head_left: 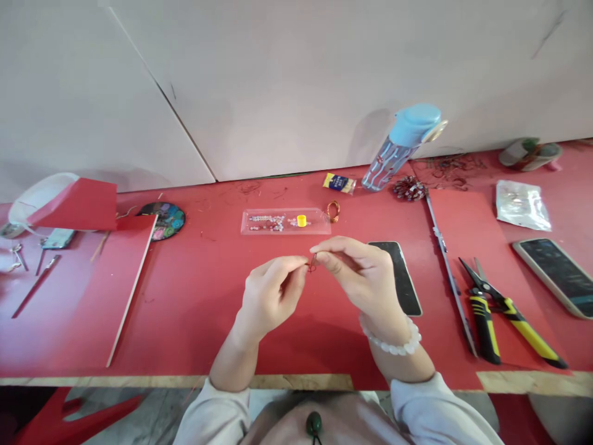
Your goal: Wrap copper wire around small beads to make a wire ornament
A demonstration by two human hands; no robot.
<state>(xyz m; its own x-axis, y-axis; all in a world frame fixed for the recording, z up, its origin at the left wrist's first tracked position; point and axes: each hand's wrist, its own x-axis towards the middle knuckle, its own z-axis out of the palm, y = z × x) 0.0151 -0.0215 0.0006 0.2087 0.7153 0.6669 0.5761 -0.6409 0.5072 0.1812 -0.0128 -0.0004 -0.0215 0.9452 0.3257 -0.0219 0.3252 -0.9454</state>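
Note:
Between my two hands, above the red tabletop, is a small piece of thin dark red cord (312, 266). My left hand (273, 290) pinches one side of it between thumb and forefinger. On the other side, my right hand (361, 272), with a white bead bracelet (393, 347) at the wrist, pinches it with thumb and fingertips. Just beyond lies a clear tray (248, 222) of small beads with a yellow cap (302, 220) in it. An orange-brown cord ring (333, 211) touches the tray's right end.
A phone (403, 278) lies partly behind my right hand. Farther right are yellow-black pliers or shears (486, 296), another phone (556, 272) and a silvery packet (522, 205). A blue bottle (398, 148) leans near the wall. A red board (125, 278) lies left.

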